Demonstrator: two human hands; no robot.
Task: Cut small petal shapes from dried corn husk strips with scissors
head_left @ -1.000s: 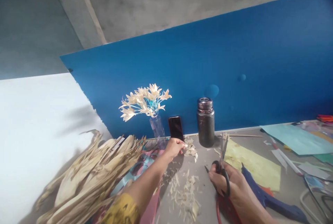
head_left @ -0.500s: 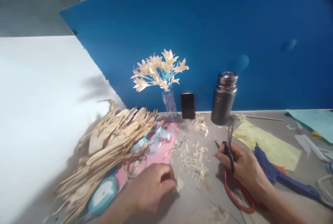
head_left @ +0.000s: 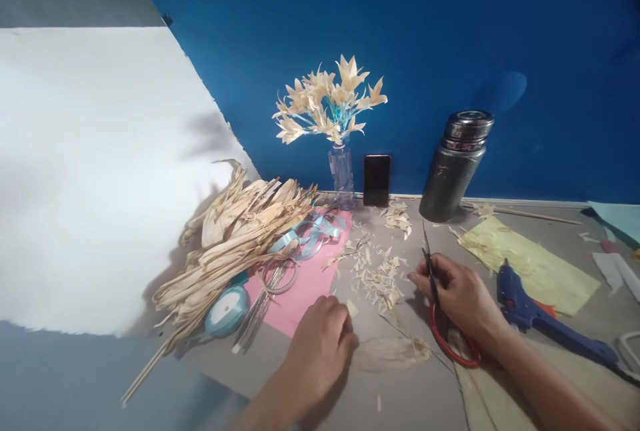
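My right hand (head_left: 457,294) is wrapped round a pair of scissors (head_left: 453,344) with red handles. Their dark blades point up and away, toward the flask. My left hand (head_left: 325,337) is low over the table, its fingers curled closed; whatever they pinch is hidden. At its fingertips is the left end of a pale dried husk strip (head_left: 393,354), and a small cream scrap (head_left: 353,309) lies just beyond. Loose husk clippings (head_left: 380,277) are scattered between the hands. At the left lies a bundle of dried husks (head_left: 240,244).
Husk-like flowers (head_left: 325,97) stand in a clear vase (head_left: 341,174) beside a phone (head_left: 377,181) and a dark flask (head_left: 455,167). A blue glue gun (head_left: 540,327) and yellow paper (head_left: 530,264) are at right. Ribbon spool (head_left: 227,311), wires (head_left: 260,314) and pink paper (head_left: 310,284) are at left.
The view has shifted, so the background sits higher and further right. My left hand has moved right to the husk strip. The scissors stay in my right hand, their blades now closer together.
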